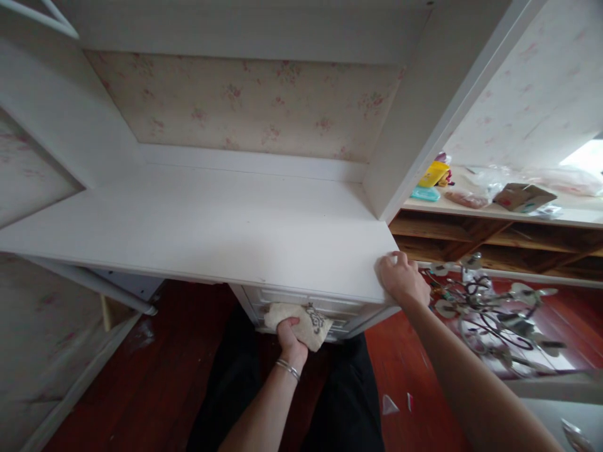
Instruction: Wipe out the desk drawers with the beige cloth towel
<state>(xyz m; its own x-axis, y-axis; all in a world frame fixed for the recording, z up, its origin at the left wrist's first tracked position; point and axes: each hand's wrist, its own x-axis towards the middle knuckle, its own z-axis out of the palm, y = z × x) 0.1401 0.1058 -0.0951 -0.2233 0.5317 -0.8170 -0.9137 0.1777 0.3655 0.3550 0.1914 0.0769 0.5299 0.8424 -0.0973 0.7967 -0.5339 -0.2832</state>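
My left hand (289,339) is closed round a cream cloth (296,319) with a dark printed pattern. The cloth lies against the front of the white drawers (351,312) under the desk, and it hides part of them. At the right front corner of the white desk (226,220), my right hand (404,279) rests with its fingers bent over the edge, gripping it. A silver bracelet (288,369) circles my left wrist.
To the right, a metal chandelier (494,314) with several curved arms stands low over the red floor (400,358). Behind it, a wooden shelf unit (438,225) carries a yellow container (433,174), plastic bags and a brown box (525,196). White upright panels (424,107) rise from the desk.
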